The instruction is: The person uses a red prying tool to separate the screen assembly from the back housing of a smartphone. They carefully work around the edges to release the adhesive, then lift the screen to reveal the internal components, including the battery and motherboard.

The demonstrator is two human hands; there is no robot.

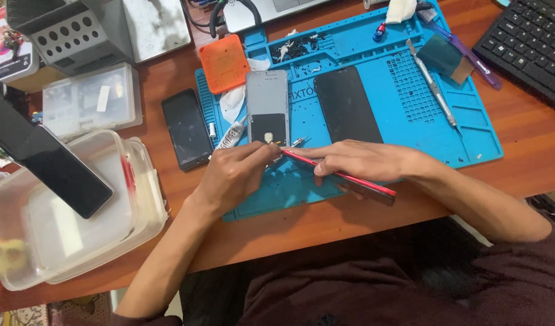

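Note:
My right hand (356, 162) lies across the front of a blue repair mat (464, 130) and grips a thin phone part with a red edge (350, 179), held on its side. My left hand (232, 175) is closed at that part's left end, beside small tweezers (298, 142); whether it pinches a tool is hidden. Just beyond my fingers lie a grey phone frame (267, 99), a glue tube (230, 136) and a black phone screen (347, 102).
A dark phone (186, 128) lies left of the mat, an orange square pad (224, 63) behind it. Clear plastic boxes (138, 199) and a black slab (48, 160) fill the left side. A metal tool (434, 90), brush (455, 39) and keyboard (525, 42) sit right.

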